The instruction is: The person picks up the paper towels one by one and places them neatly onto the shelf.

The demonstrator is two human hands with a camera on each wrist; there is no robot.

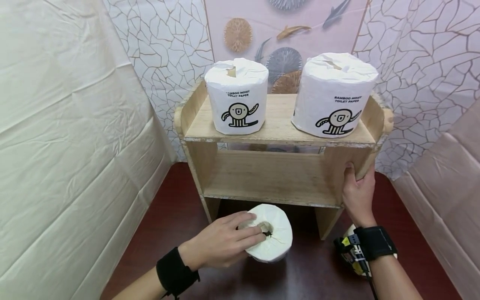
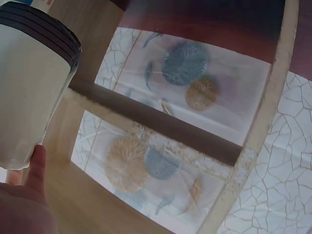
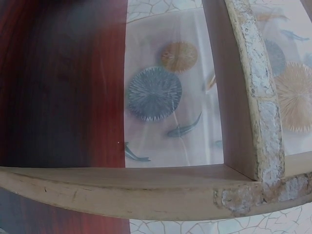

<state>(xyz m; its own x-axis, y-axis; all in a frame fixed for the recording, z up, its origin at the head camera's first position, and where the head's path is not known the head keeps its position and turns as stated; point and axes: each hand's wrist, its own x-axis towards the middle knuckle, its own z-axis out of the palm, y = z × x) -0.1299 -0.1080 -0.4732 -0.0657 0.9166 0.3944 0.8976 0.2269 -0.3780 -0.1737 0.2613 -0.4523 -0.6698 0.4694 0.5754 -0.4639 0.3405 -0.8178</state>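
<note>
My left hand (image 1: 225,239) holds a white-wrapped toilet paper roll (image 1: 275,237), fingers over its top beside the core hole. The roll is in front of the shelf's lowest opening. In the left wrist view, the pale side of the roll (image 2: 29,92) shows a dark striped band, with a finger against the opposite end. At the right side panel of a two-tier wooden shelf (image 1: 270,173), my right hand (image 1: 358,193) grips the front edge, thumb on the inner face. The right wrist view shows the shelf's worn side edge (image 3: 146,197) but none of the hand.
Two wrapped toilet paper rolls stand on the top board, one left (image 1: 238,100) and one right (image 1: 333,100). A pale object (image 1: 350,231) lies partly hidden behind the right wrist. Fabric walls (image 1: 75,125) flank the dark red table (image 1: 165,225).
</note>
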